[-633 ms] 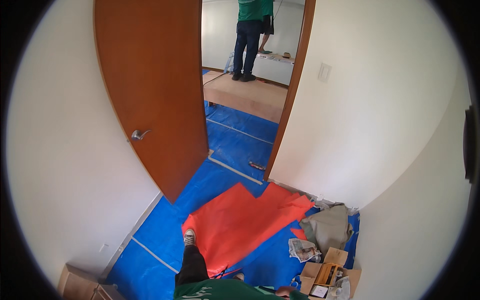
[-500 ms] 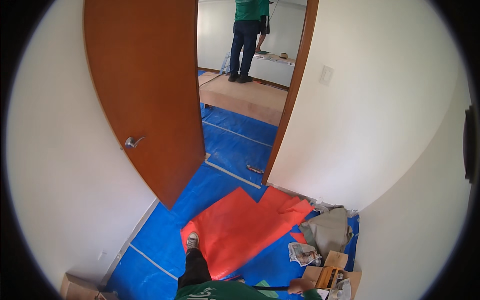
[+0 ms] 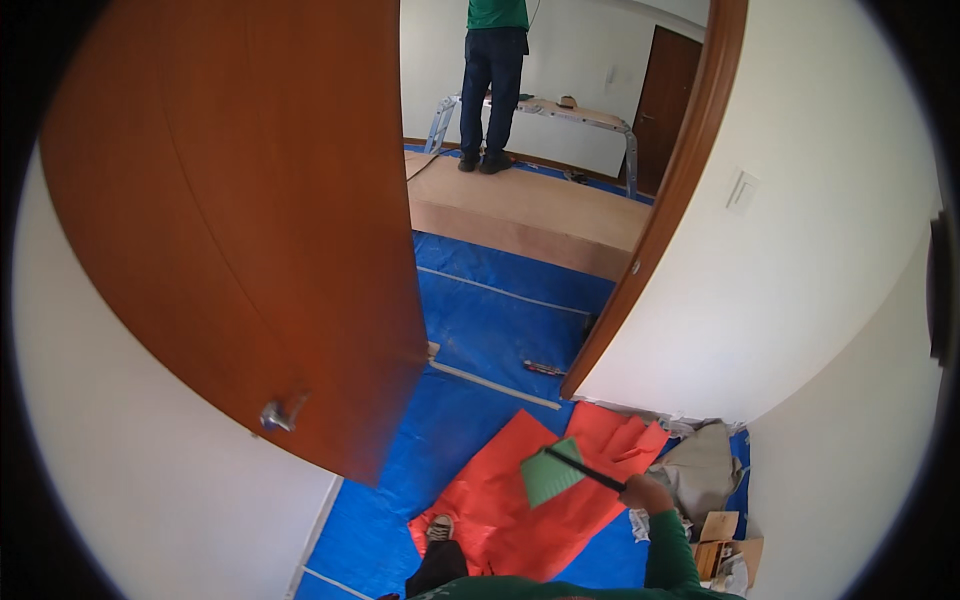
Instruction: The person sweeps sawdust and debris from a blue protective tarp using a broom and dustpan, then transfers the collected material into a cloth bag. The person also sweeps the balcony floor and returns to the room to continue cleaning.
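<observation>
My right hand (image 3: 646,494) is closed round one end of a long black handle (image 3: 598,477). At the handle's far end is a flat, green, roughly square piece (image 3: 552,473) with faint lines across it; its exact kind I cannot make out. It is held above a crumpled red-orange sheet (image 3: 500,460) spread over the blue floor covering. My shoe (image 3: 440,528) rests on the sheet's near left part. My left hand is out of view.
A brown door (image 3: 300,250) with a lever handle (image 3: 282,412) stands open ahead. Through the doorway a person (image 3: 492,90) stands on a brown platform (image 3: 520,205) before a trestle (image 3: 600,118). Cardboard boxes (image 3: 745,560) and grey cloth (image 3: 700,465) lie at the right.
My right hand has risen and moved forward, bringing the handle and green piece over the red-orange sheet. I have moved closer to the doorway, so more of the far room shows.
</observation>
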{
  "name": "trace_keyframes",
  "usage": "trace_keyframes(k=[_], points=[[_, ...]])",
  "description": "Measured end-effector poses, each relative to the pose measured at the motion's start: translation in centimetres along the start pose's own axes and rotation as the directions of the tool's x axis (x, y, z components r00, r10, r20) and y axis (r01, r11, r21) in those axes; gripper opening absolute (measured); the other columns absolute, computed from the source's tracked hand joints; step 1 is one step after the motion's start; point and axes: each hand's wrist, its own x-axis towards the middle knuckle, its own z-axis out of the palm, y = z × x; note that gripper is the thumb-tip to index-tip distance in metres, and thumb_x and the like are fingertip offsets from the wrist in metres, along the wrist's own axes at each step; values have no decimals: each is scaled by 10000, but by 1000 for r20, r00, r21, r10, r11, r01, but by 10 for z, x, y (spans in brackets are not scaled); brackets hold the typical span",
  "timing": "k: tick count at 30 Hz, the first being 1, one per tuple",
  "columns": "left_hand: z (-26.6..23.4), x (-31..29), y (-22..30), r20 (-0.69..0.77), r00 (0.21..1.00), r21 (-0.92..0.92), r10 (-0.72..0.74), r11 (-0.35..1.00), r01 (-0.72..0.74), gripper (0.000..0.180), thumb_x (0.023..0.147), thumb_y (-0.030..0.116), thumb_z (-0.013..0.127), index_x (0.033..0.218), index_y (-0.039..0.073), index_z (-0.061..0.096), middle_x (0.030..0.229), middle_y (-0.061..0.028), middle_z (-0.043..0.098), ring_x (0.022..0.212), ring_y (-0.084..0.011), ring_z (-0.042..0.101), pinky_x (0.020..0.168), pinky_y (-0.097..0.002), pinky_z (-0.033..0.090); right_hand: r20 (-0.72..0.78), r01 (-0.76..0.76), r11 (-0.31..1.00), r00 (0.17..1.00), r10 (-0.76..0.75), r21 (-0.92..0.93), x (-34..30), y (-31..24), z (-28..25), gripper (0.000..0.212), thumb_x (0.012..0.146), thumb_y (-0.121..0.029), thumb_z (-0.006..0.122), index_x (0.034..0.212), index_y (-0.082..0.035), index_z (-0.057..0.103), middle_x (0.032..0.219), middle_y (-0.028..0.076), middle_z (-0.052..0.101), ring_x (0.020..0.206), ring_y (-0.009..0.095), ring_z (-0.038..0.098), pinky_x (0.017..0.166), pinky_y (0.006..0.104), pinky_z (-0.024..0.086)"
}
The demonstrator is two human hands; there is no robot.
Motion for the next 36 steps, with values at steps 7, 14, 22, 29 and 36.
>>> trace_keyframes(k=[7,14,22,29,36], points=[[-144,45,118,-52,999,102,10,995,-5,406,1025,344,592,1403,200,560,1157,-49,645,957,-235,680,792,-440,559,114,-299,827,954,279,476,25,-71,37,318,822,-168,612,1005,61,738,939,302,741,920,437,746,777,525,585],[-124,93,227,247,905,-18,348,935,-354,316,1051,257,564,1355,172,574,1176,-46,653,984,-261,709,824,-450,592,-45,-278,701,914,404,657,13,-80,128,256,791,-125,597,869,79,730,755,263,715,727,371,750,637,476,572],[11,142,277,453,878,165,155,953,-253,250,1015,267,626,1227,137,639,1102,-52,671,993,-229,690,826,-424,569,285,-489,554,864,416,674,49,-92,201,214,822,-144,611,792,36,724,698,176,704,615,272,716,551,411,552],[100,164,402,301,940,350,158,899,-264,243,986,282,666,1155,108,660,1080,-61,674,978,-236,674,829,-430,543,613,-606,327,784,95,725,137,-74,207,164,862,-178,715,797,-28,733,726,93,703,608,193,663,553,339,530],[156,177,488,218,935,281,279,900,-334,254,956,297,705,1082,79,681,1059,-69,677,962,-243,657,832,-436,517,698,-637,368,714,-51,678,179,-22,187,186,816,-190,802,862,-18,749,794,93,726,675,211,704,622,371,578]])
